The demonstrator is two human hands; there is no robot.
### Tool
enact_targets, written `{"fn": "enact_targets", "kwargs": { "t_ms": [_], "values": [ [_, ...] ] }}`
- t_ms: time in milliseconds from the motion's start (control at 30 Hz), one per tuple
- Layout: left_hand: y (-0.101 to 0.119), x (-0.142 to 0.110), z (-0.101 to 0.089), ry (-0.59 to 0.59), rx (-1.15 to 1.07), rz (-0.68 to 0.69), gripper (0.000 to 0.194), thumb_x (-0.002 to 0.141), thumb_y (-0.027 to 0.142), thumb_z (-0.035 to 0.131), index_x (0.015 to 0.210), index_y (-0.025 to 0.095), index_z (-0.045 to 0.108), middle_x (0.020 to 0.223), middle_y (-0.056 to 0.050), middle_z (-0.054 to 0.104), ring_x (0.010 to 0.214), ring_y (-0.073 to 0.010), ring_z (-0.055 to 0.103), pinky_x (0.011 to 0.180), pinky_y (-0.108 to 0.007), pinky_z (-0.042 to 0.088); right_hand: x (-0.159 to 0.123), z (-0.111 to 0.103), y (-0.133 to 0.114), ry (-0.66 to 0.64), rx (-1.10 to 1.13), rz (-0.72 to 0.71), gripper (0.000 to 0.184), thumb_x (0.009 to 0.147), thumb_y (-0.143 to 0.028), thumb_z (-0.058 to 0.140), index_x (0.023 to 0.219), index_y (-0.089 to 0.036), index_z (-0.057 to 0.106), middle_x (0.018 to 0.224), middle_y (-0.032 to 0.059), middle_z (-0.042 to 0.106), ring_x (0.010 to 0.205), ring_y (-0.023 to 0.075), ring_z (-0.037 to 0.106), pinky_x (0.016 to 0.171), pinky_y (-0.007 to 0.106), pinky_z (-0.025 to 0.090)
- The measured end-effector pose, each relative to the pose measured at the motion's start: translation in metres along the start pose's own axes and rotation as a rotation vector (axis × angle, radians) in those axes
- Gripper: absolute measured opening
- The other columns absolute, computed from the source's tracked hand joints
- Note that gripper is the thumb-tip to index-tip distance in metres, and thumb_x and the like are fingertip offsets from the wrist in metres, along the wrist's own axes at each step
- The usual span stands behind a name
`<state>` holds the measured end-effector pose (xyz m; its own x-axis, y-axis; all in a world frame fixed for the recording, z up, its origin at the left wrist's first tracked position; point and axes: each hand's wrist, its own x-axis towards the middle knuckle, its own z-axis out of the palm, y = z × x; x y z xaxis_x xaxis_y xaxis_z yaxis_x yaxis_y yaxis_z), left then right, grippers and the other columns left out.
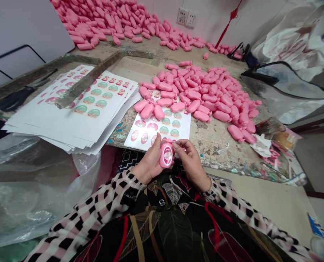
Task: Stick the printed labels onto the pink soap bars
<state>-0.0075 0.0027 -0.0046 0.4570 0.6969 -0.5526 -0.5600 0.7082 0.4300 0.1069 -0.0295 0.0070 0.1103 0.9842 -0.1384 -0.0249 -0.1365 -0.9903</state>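
Observation:
My left hand (pixel 151 160) is wrapped around a small pink bottle (pixel 163 164), held upright just off the table's front edge. A shiny oval sticker (pixel 167 154), dark pink with a white rim, faces me on its front. At the bottle's upper right side, my right hand (pixel 190 160) has its thumb and index finger pinched against it; its other fingers are curled partly behind the bottle. Directly beyond my hands lies a sheet of stickers (pixel 182 133), with pink ovals and green labels. Several pink bottles (pixel 148 109) rest on the sheet's far part.
A heap of pink bottles (pixel 213 91) spreads over the worn table (pixel 213 145); a larger pile (pixel 110 22) lies along the wall. On the left, a wooden bar (pixel 88 80) lies across stacked sticker sheets (pixel 55 120). Scraps (pixel 262 145) and plastic bags (pixel 295 47) sit at right.

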Motion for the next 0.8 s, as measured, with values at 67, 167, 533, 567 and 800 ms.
{"fn": "enact_targets", "kwargs": {
  "t_ms": [67,167,533,567,800],
  "values": [
    [0.003,-0.003,0.001,-0.010,-0.054,0.019,0.045,0.083,0.060,0.039,0.080,0.018,0.053,0.061,-0.001,0.054,0.045,-0.0125,0.051,0.043,-0.025,0.043,-0.001,0.000,-0.001,0.001,0.010,-0.014,0.019,0.078,-0.038,0.060,0.087,-0.022,0.053,0.079,-0.0028,0.055,0.066,0.0112,0.055,0.063,0.026,0.046],
    [0.008,-0.005,0.003,-0.041,-0.156,0.060,0.039,0.087,0.051,0.041,0.078,0.016,0.054,0.065,-0.003,0.056,0.051,-0.0117,0.054,0.046,-0.022,0.043,-0.004,-0.002,-0.004,0.004,-0.049,-0.066,0.018,0.081,-0.038,0.057,0.088,-0.023,0.053,0.082,-0.0013,0.058,0.074,0.0135,0.057,0.069,0.028,0.048],
    [0.014,-0.003,0.003,-0.056,-0.295,0.089,0.027,0.090,0.036,0.043,0.076,0.015,0.053,0.062,-0.001,0.053,0.058,-0.0124,0.055,0.054,-0.022,0.046,-0.013,-0.012,-0.001,-0.017,-0.704,-0.319,0.019,0.088,-0.037,0.049,0.098,-0.024,0.059,0.088,0.0013,0.061,0.076,0.0152,0.057,0.069,0.028,0.043],
    [0.013,-0.003,0.003,-0.059,-0.293,0.092,0.026,0.090,0.036,0.044,0.076,0.015,0.053,0.062,-0.001,0.053,0.058,-0.0125,0.056,0.054,-0.022,0.046,-0.013,-0.012,-0.002,-0.011,-0.714,-0.321,0.019,0.088,-0.037,0.049,0.099,-0.024,0.059,0.088,0.0013,0.062,0.076,0.0151,0.057,0.069,0.028,0.042],
    [0.010,0.000,0.004,-0.036,-0.221,0.116,0.031,0.084,0.044,0.052,0.075,0.015,0.053,0.060,-0.001,0.053,0.055,-0.0109,0.054,0.053,-0.020,0.045,-0.012,-0.010,-0.007,-0.059,-0.694,-0.366,0.016,0.089,-0.036,0.048,0.089,-0.024,0.059,0.087,0.0019,0.062,0.078,0.0163,0.058,0.070,0.028,0.042]
  ]
}}
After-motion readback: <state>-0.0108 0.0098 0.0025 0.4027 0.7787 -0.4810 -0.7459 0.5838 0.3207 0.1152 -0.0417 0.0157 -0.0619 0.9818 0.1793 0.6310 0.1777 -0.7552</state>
